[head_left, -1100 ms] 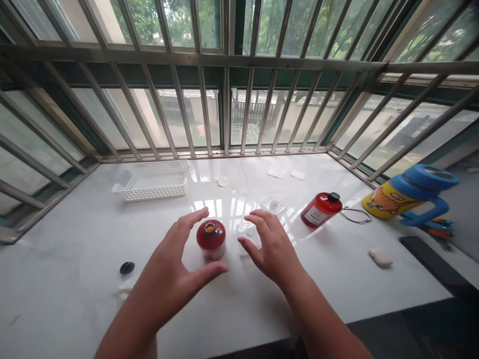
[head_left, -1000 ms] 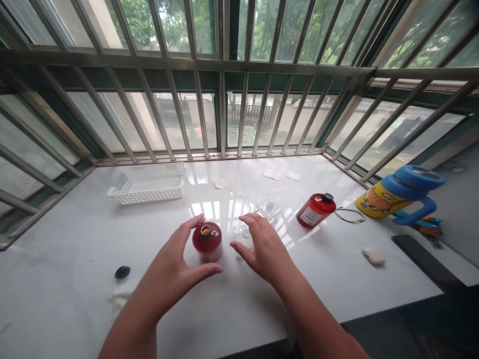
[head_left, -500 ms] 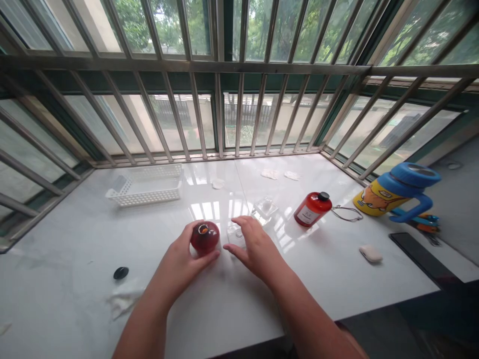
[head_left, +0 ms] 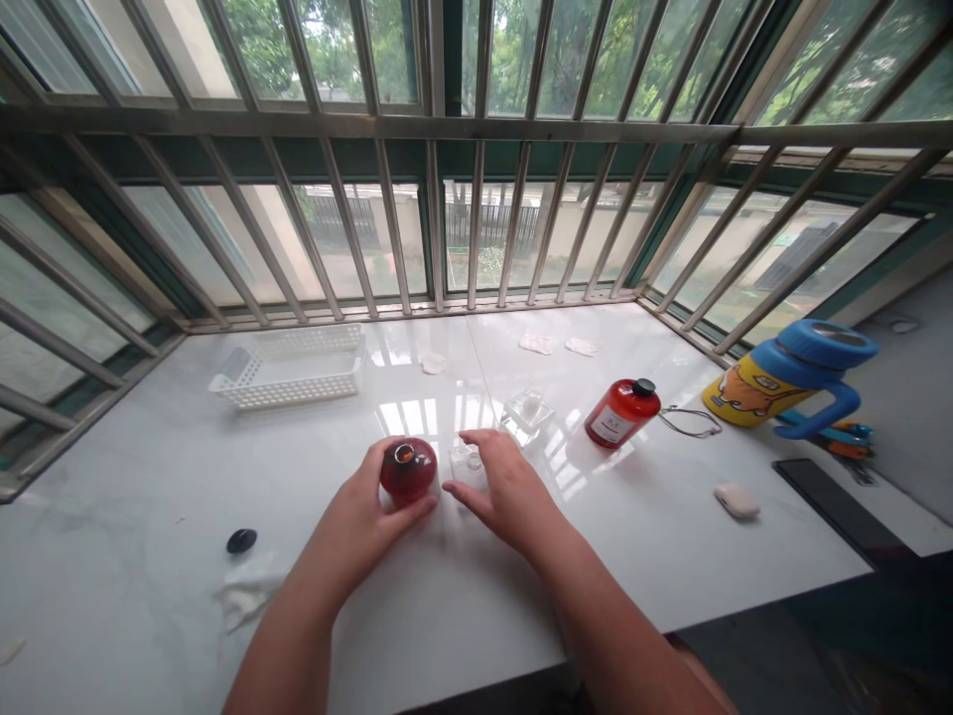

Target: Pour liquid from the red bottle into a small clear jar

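Observation:
My left hand [head_left: 357, 521] is wrapped round a small open red bottle [head_left: 408, 469] that stands upright on the white counter [head_left: 149, 477]. My right hand [head_left: 504, 494] curls round a small clear glass container [head_left: 468, 463] just right of the bottle, thumb and fingers on either side of it. A black cap [head_left: 242, 540] lies off to the left, apart from both hands.
A second clear glass piece [head_left: 527, 411] and a capped red bottle [head_left: 620, 412] stand behind my right hand. A white basket [head_left: 290, 367] sits at the back left, white pads [head_left: 551, 345] near the window bars. A blue-and-yellow jug [head_left: 796, 382], a white case [head_left: 736, 500] and crumpled tissue [head_left: 245, 588] lie around.
Both hands moved forward from open and hovering. The left closed round the red bottle, the right closed on the clear container. The last half second shows almost no movement.

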Motion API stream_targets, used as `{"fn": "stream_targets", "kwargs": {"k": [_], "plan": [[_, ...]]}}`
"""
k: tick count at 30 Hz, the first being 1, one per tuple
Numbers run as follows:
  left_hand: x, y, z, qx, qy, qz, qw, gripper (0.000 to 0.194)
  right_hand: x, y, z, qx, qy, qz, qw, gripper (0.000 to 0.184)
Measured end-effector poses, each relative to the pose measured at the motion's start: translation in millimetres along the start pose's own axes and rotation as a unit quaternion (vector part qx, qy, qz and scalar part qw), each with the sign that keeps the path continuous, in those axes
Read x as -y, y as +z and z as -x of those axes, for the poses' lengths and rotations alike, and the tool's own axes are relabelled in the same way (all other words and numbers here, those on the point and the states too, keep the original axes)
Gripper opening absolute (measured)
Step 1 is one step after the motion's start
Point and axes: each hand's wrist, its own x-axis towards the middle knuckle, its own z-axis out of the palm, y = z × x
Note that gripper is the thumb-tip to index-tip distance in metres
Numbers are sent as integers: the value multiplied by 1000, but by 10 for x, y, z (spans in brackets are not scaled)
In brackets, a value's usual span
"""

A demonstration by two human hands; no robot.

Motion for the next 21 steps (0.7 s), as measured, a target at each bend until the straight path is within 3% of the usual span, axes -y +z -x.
{"fn": "stream_targets", "kwargs": {"k": [6,10,12,15,18,21], "plan": [[35,27,-2,5,-4,-4,1000,65,-13,7,4,6,25,-15,1000,60],[120,-37,46,10,-9,-66,998,98,-42,16,18,10,34,-20,999,56],[197,-151,89,14,-26,-119,992,108,-53,22,23,11,32,-18,999,56],[343,-415,167,-5,-81,-222,972,99,-64,31,26,10,35,-15,999,54],[500,-695,247,-38,-147,-328,932,88,-67,38,25,11,33,-13,999,54],[625,-892,311,-32,-240,-393,887,80,-69,43,24,11,31,-13,999,54]]}}
